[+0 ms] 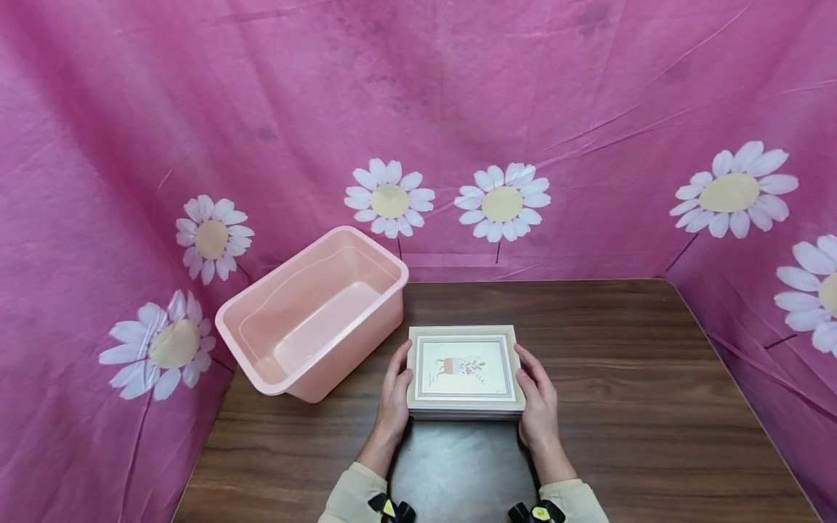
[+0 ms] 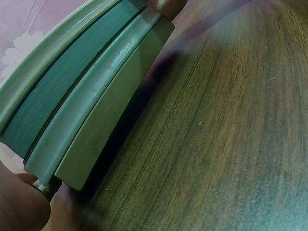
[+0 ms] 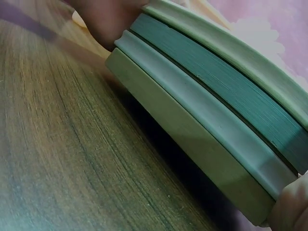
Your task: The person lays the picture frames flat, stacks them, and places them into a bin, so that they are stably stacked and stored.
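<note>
A stack of picture frames point(image 1: 466, 370) is held level between both hands, over the middle of the table. The top frame has a cream border and a small printed picture of a plant and an animal-like figure. My left hand point(image 1: 394, 398) grips the stack's left side, and my right hand point(image 1: 540, 403) grips its right side. In the left wrist view, the stacked frame edges point(image 2: 72, 91) show as pale, teal and olive layers. The same layers of the stack point(image 3: 207, 110) appear in the right wrist view, with a dark shadow beneath. Whether the bottom touches the table cannot be told.
A pink plastic bin point(image 1: 386, 301) stands at the back left, angled, with nothing visible inside. The wood-grain table point(image 1: 641, 378) extends to the right. A pink cloth point(image 1: 445, 87) printed with daisies hangs behind and at both sides.
</note>
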`<control>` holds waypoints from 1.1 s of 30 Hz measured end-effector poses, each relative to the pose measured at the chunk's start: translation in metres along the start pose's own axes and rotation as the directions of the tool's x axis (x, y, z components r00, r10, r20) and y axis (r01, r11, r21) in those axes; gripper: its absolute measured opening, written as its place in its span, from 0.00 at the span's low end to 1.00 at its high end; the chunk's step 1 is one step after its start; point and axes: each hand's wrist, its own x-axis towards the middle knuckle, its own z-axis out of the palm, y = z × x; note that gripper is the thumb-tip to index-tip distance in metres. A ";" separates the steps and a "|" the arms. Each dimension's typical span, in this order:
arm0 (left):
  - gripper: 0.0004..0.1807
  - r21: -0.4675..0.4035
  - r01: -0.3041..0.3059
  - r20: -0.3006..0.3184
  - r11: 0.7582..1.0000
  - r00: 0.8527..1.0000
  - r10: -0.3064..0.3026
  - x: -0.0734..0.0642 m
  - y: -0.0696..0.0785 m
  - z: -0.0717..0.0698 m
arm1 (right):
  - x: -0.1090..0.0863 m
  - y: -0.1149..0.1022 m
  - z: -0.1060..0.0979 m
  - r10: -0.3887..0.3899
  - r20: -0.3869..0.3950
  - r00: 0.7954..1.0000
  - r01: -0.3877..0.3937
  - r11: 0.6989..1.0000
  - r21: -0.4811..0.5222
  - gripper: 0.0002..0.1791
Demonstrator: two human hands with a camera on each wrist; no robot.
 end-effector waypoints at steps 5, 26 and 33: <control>0.30 -0.015 0.016 -0.004 1.000 1.000 -0.016 -0.002 0.002 0.001 | -0.002 -0.001 0.000 0.010 -0.010 1.000 -0.010 1.000 0.024 0.24; 0.33 -0.128 0.041 -0.005 0.991 0.999 -0.042 -0.007 0.013 0.005 | -0.007 -0.004 -0.002 0.035 -0.005 0.999 -0.034 0.991 0.129 0.25; 0.33 -0.125 0.044 0.013 0.991 0.999 -0.043 -0.007 0.020 0.006 | -0.007 -0.009 -0.003 0.036 0.001 0.999 -0.035 0.991 0.128 0.25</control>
